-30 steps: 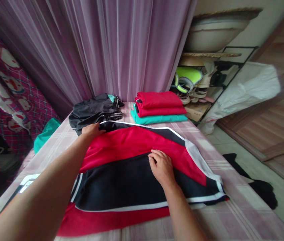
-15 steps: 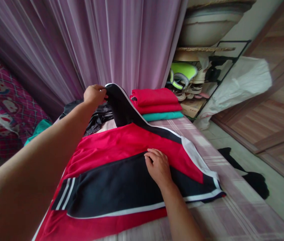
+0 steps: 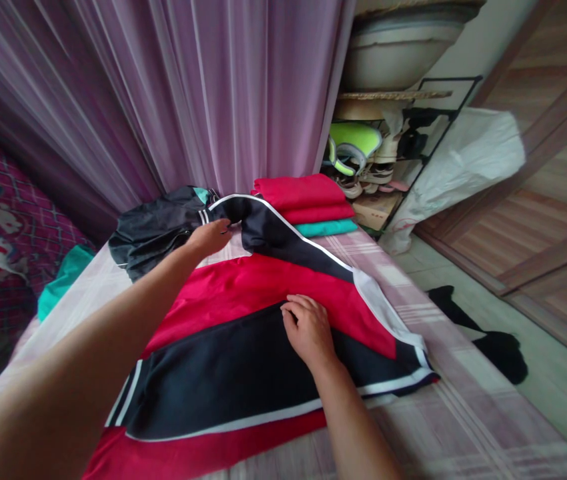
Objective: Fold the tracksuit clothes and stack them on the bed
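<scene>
A red and black track jacket (image 3: 263, 277) with white piping lies spread on the bed. Its near sleeve (image 3: 213, 373) is folded across the red body, the striped cuff pointing left. The far sleeve (image 3: 283, 230) arches up off the cloth. Near that sleeve's striped cuff, my left hand (image 3: 212, 237) is closed on the fabric, though its fingertips are partly hidden. My right hand (image 3: 308, 327) rests on the jacket at the upper edge of the near sleeve, fingers lying loosely flat and holding nothing.
Folded red and teal clothes (image 3: 303, 200) are stacked behind the jacket. A dark crumpled garment (image 3: 153, 223) lies at the far left, below the purple curtain (image 3: 223, 93). Right of the plaid bed sheet (image 3: 463, 400) stand a shoe rack (image 3: 443, 133) and a white plastic bag (image 3: 468, 160).
My left hand has lowered and moved slightly right with the far sleeve, uncovering more of the dark garment. My right hand stays on the near sleeve. The view has shifted a little.
</scene>
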`<state>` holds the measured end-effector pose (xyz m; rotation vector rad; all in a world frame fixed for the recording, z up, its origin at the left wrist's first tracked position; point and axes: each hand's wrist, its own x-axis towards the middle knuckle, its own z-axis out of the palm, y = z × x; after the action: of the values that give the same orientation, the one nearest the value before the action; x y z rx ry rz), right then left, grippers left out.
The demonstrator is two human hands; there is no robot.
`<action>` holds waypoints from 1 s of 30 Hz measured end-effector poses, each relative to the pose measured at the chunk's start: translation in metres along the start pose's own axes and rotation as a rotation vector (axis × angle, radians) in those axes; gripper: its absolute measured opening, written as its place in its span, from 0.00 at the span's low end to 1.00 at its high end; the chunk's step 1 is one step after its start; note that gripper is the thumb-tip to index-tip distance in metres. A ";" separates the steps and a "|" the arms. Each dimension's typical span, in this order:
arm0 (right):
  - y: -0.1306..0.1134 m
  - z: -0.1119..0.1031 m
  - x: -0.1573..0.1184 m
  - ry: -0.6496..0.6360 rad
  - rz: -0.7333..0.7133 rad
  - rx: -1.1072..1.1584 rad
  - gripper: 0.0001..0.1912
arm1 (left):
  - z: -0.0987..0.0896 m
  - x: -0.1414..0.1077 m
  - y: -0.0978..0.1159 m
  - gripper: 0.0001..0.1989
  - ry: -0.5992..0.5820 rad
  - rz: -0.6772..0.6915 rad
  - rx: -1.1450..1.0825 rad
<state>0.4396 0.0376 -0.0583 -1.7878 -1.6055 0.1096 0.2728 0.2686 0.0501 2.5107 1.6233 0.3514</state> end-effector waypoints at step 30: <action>-0.002 -0.003 0.002 -0.034 -0.002 -0.016 0.11 | 0.090 -0.088 0.041 0.27 -0.083 0.184 0.148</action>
<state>0.4402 0.0379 -0.0545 -1.8053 -1.6362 0.1268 0.2976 0.1735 -0.0378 2.7529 1.4413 0.1482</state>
